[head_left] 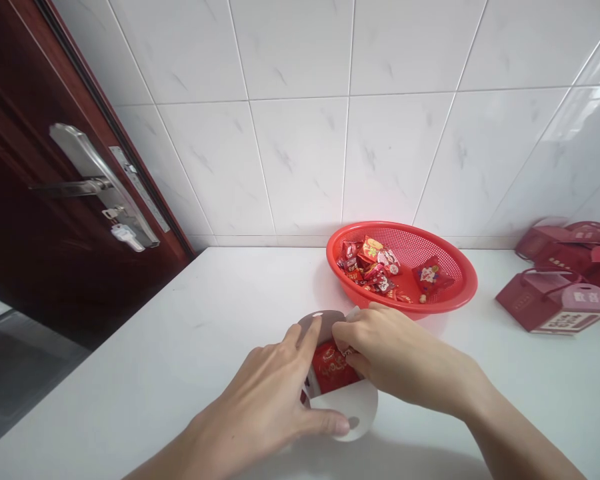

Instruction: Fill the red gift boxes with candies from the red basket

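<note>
An opened small box (pixel 350 403) with pale inner flaps stands on the white table, and a red candy packet (pixel 334 369) lies inside it. Around the box's left side spreads my left hand (pixel 275 393), its thumb on the near flap and its fingers at the far flap. My right hand (pixel 405 357) reaches over the box's right side with fingers curled into the opening; what they pinch is too hidden to name. Behind the box, a red plastic basket (pixel 405 235) holds several wrapped candies (pixel 373 263) on its left and a larger red packet (pixel 431 277) on its right.
A closed dark red gift box (pixel 555 301) stands at the right, with more dark red boxes (pixel 555 243) piled behind it. White tiles (pixel 300 160) rise at the table's back edge. A brown door (pixel 25 153) with handle and keys is at the left.
</note>
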